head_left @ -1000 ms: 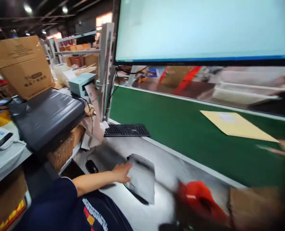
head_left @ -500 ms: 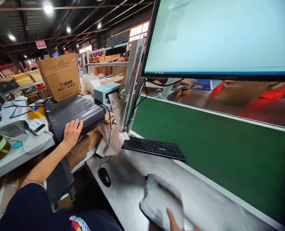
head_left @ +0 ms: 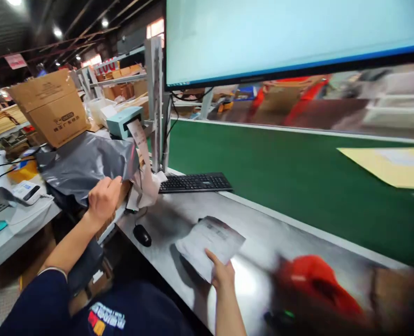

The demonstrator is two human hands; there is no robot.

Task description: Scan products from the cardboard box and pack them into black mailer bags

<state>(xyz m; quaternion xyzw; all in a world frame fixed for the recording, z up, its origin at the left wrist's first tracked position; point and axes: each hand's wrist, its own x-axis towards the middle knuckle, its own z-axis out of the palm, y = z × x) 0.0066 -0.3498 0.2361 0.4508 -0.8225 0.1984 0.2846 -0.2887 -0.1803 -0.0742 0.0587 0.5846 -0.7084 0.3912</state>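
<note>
Left hand [head_left: 104,200] pinches grey plastic mailer [head_left: 88,168] left of keyboard [head_left: 195,183]; right hand [head_left: 223,275] grips flat grey packet [head_left: 210,247] before keyboard, label [head_left: 216,231] unreadable.

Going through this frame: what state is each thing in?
Left hand, gripping the edge of a grey mailer bag
Right hand, holding a whitish plastic packet
Monitor, screen lit
Label printer, paper strip hanging out
Cardboard box, flaps shut
Yellow envelope, flat on green belt
</note>
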